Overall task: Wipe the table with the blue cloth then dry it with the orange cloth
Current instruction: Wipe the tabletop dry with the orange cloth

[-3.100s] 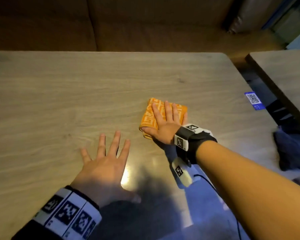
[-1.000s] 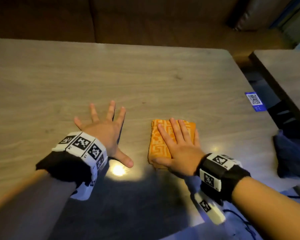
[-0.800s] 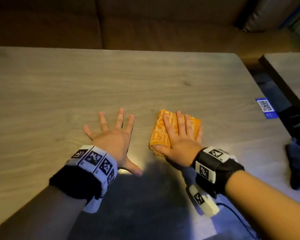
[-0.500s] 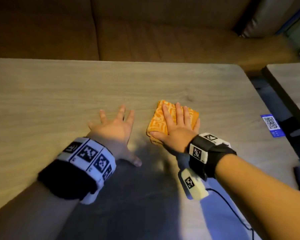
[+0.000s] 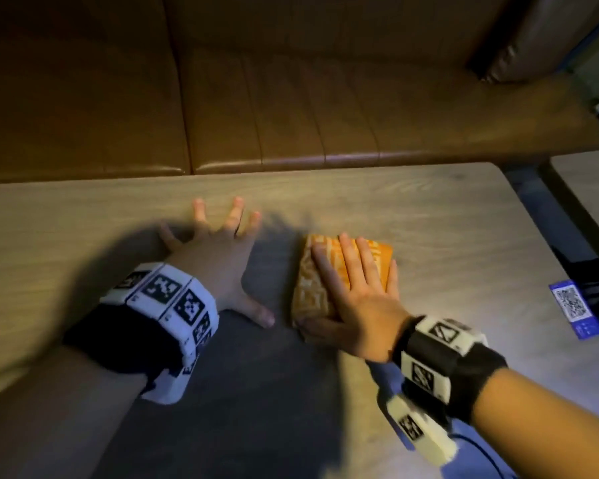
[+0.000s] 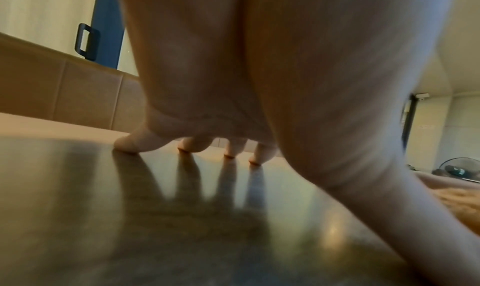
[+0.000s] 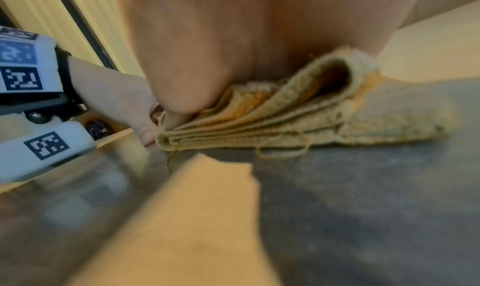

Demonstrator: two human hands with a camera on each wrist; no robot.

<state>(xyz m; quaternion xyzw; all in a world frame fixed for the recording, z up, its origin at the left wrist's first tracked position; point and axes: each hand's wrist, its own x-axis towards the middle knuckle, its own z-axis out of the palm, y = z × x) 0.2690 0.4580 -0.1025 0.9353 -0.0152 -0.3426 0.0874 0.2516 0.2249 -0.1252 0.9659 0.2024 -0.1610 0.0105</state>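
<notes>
A folded orange cloth (image 5: 312, 281) with a pale pattern lies flat on the wooden table (image 5: 446, 229), right of centre. My right hand (image 5: 357, 288) presses down on it with straight fingers, palm flat. In the right wrist view the cloth (image 7: 298, 114) shows as stacked folds under the palm. My left hand (image 5: 218, 250) rests on the bare table left of the cloth, fingers spread; the left wrist view shows its fingertips (image 6: 228, 153) touching the wood. The blue cloth is out of view.
A brown leather bench (image 5: 291, 98) runs along the table's far edge. A blue QR-code sticker (image 5: 571, 309) sits at the table's right edge. A second table (image 5: 592, 188) stands to the right across a narrow gap.
Both hands have slid toward the table's far edge, the right one pushing the orange cloth along. The view has tilted up, and the blue cloth at the right has left the frame.
</notes>
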